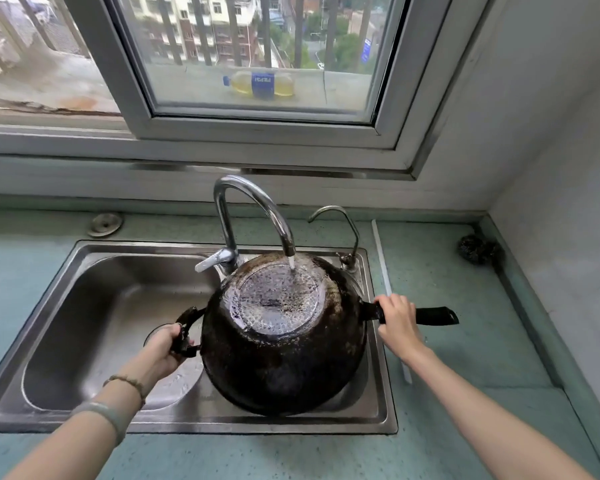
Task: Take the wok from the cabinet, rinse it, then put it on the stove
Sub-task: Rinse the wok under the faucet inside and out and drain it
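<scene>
A blackened wok (284,341), turned bottom up, is held over the right side of a steel sink (94,306) as water from the tall faucet (253,209) strikes its flat base. The wok hangs between 2 hands. The left hand (167,348) curls its fingers around the small loop handle (184,327) on the left rim, and the right hand (397,320) wraps the long handle (433,315) close to the pan's body. What appears to be a scouring pad (477,249) sits in the far right corner of the green counter (465,341).
</scene>
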### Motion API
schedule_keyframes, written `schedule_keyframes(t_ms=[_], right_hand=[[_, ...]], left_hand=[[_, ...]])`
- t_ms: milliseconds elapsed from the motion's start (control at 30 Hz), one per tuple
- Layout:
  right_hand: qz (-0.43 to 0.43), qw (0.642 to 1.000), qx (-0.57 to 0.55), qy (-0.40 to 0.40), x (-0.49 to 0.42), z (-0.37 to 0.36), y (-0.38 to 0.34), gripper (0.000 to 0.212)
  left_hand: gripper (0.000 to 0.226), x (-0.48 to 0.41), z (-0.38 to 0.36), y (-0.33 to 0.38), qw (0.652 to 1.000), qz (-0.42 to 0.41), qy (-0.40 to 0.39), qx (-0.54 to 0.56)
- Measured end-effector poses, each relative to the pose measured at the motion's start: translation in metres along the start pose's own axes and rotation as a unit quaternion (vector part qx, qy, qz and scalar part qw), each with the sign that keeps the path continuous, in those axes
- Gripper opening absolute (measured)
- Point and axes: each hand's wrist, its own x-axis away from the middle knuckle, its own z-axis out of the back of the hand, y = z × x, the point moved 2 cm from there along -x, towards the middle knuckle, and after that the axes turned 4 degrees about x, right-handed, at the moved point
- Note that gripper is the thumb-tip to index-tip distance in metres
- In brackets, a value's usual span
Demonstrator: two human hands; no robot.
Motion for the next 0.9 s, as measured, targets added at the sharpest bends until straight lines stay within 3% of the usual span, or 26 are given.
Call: schedule_keyframes(t_ms=[267, 400, 633, 900], right_hand=[[0.012, 1.0, 0.016, -0.011, -0.014, -0.02, -0.018, 0.046], [0.016, 1.0, 0.013, -0.014, -0.019, -0.027, -0.02, 0.049], [0.065, 0.997, 0.008, -0.036, -0.023, -0.022, -0.035, 0.053], [0.097, 0.995, 0.018, -0.013, -0.018, -0.015, -0.037, 0.047]], left_hand=[[0.027, 0.01, 0.015, -0.003, 0.998, -0.017, 0.013, 0.061], [0.035, 0.013, 0.022, -0.003, 0.999, -0.008, 0.013, 0.039], [0.02, 0.007, 0.037, -0.006, 0.997, 0.014, 0.051, 0.048], [0.027, 0.011, 0.04, -0.006, 0.998, 0.009, 0.052, 0.035]])
